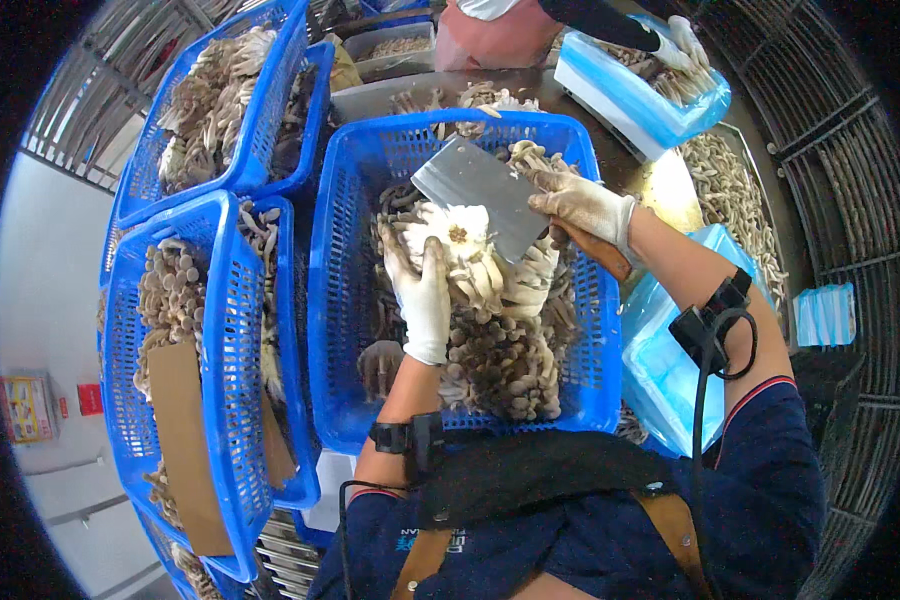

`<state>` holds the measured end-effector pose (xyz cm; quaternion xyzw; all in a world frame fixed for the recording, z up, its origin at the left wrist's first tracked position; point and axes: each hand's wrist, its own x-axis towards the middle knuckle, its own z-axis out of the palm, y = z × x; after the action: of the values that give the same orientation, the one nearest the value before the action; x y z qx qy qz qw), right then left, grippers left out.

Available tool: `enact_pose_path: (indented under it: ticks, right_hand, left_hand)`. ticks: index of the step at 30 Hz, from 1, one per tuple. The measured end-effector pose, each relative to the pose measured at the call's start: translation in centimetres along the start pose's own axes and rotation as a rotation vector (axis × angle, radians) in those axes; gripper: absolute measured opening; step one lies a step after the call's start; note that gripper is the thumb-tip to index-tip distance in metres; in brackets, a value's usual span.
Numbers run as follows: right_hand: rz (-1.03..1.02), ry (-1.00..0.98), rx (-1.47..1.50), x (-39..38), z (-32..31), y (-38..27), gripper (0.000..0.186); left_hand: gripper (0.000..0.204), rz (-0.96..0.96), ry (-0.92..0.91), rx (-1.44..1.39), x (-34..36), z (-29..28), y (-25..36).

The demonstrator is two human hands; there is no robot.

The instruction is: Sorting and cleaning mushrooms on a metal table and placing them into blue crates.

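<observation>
My left hand [422, 290], in a stained white glove, grips a pale mushroom cluster [458, 237] from its left side, the cut base facing up. In my right hand [582, 205], also gloved, is a cleaver [485, 195]; its wide grey blade lies flat beside and partly over the cluster, and its brown wooden handle [600, 250] sticks out below my fingers. Both hands are over a blue plastic basket [320, 300] that holds many grey-brown mushroom clusters [505, 365].
Stacked blue baskets [232, 400] of mushrooms stand at left, one with a cardboard piece [185, 450]. At right are a blue-lined box [610, 90], a bag-wrapped package [670, 350] and loose mushrooms [725, 190]. Across the table, a co-worker's gloved hand [682, 55] touches mushrooms in the box.
</observation>
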<state>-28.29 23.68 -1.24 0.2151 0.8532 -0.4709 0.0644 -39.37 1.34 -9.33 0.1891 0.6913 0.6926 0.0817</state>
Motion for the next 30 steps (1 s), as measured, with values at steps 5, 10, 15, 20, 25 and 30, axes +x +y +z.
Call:
enact_pose_path:
  ticks: [5, 10, 15, 20, 25, 30]
  right_hand:
    - [-0.031, -0.011, -0.089, -1.6, -0.2, -0.7, 0.066]
    - [-0.016, -0.017, -0.034, -4.3, -0.3, -3.2, 0.059]
    - [-0.146, 0.044, 0.093, -4.6, 1.0, -0.9, 0.056]
    - [0.016, -0.084, 0.144, -3.2, 0.6, -0.6, 0.054]
    - [-0.030, -0.056, 0.035, -2.5, 0.1, 1.5, 0.058]
    - [0.095, -0.107, 0.252, -4.4, -0.6, -2.8, 0.056]
  left_hand:
    - [0.063, 0.000, 0.019, -0.041, -0.3, 0.2, -0.2]
    - [0.061, -0.059, -0.049, -0.154, 0.2, -1.0, -0.4]
    - [0.065, -0.022, -0.060, -0.028, -0.4, 0.0, -0.4]
    - [0.064, -0.172, -0.093, -0.168, -0.4, -0.5, -1.1]
    - [0.068, -0.189, -0.184, -0.256, 0.3, 0.0, 1.8]
    - [0.072, -0.230, -0.225, -0.354, 2.2, -1.5, -0.5]
